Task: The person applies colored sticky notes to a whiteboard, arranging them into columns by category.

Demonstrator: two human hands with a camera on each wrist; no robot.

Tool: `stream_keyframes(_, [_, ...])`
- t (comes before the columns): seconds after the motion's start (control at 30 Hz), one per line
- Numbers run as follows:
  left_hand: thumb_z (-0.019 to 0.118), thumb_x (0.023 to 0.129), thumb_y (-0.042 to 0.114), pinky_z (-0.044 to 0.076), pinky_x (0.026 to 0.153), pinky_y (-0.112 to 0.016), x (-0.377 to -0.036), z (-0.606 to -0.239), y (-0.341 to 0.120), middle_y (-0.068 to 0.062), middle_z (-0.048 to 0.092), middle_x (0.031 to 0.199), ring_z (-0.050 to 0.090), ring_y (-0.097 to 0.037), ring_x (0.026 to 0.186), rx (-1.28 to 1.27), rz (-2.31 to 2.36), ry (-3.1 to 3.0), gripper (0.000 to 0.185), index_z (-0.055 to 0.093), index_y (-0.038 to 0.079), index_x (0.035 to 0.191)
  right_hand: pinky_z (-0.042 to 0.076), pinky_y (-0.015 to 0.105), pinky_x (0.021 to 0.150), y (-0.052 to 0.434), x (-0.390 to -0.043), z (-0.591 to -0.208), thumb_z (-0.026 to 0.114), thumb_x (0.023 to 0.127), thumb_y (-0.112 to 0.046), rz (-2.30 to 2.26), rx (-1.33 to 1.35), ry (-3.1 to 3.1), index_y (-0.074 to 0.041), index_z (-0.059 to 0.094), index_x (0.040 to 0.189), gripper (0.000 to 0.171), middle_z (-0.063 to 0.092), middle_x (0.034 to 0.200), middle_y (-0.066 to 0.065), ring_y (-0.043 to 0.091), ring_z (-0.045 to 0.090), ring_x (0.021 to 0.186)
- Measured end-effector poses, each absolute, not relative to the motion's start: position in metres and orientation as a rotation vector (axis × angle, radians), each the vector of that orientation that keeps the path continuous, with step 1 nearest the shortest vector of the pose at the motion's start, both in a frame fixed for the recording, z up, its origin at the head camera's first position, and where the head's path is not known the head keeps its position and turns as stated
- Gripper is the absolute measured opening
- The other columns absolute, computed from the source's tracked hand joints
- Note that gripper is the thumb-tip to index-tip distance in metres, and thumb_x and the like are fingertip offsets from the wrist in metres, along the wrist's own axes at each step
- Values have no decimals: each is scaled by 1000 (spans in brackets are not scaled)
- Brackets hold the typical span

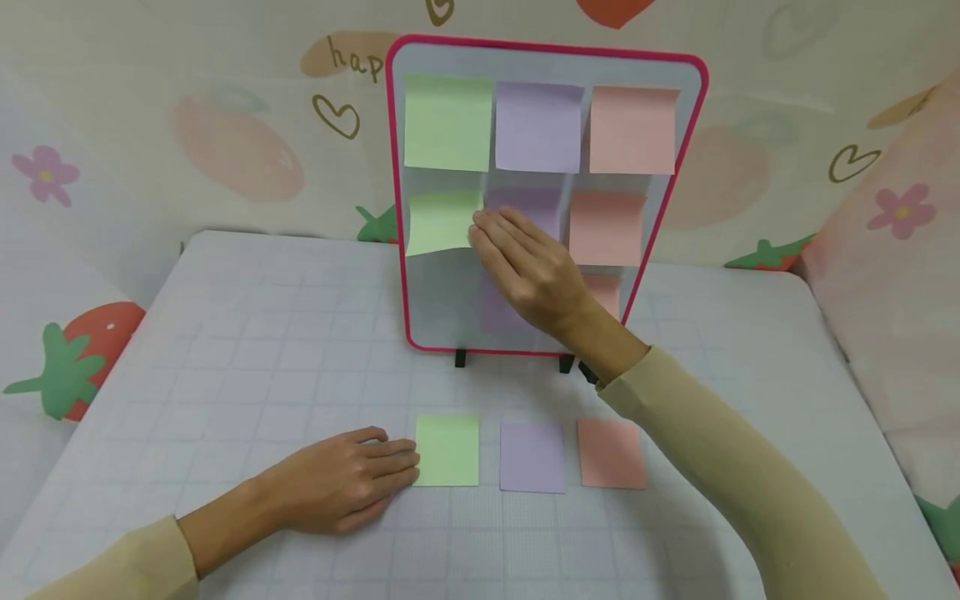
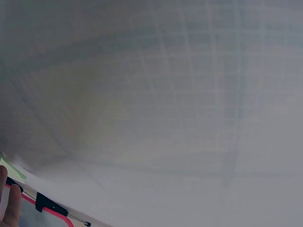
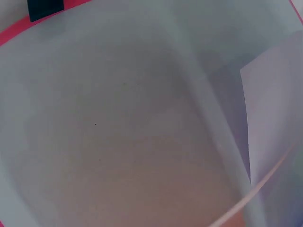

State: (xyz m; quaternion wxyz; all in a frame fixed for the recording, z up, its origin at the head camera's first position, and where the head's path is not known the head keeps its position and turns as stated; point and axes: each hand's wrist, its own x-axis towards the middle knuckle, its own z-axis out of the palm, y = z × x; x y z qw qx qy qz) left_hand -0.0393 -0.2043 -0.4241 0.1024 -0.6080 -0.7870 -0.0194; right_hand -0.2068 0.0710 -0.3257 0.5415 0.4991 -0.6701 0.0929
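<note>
Board [image 1: 693, 125] holds seven notes with the bottom row partly hidden; right hand [image 1: 528, 271], fingers flat, presses the second green note [image 1: 442, 221] into the left column, lower edge curling; left hand [image 1: 352, 482] rests relaxed against the green pad [image 1: 448, 450] on the surface [image 1: 247, 333] below the board; bottom-left slot unfilled.

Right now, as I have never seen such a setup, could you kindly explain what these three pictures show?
A person works with bare hands, wearing three cameras. The head view looks down on a gridded table. A pink-framed board stands there, covered with green, purple and pink sticky notes. The right hand presses straight fingers against the board's middle row, beside a curling green note. The left hand rests on the table, touching a green pad; a purple pad and pink pad lie alongside. The two wrist views are close, blurred looks at table and board.
</note>
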Motion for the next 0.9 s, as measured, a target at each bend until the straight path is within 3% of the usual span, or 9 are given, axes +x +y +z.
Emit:
stream_keyframes(0.37, [39,102,20,52,92,-36,-44,-417,-198,-6,70,119,65,-20,114,-1757,-126,-2286,38,70,5,117,51,40,98,70,-205,-328,67,87,12,249,1173,-1591,12,68,104,17,72,105,23,33,71,98])
stream_keyframes(0.6, [29,105,25,55,88,-44,-77,-380,-195,-14,70,120,67,-27,110,-1425,-198,-2307,51,68,-2,122,52,39,96,68,-203,-326,69,87,10,308,1139,-1580,11,69,102,15,73,103,23,32,72,96])
stream_keyframes(0.9, [54,92,11,55,86,-49,-132,-333,-195,-21,64,128,65,-34,113,-1094,-220,-2265,40,64,-8,127,52,38,96,65,-202,-323,69,86,9,377,1110,-1575,9,70,99,13,73,101,22,31,72,95])
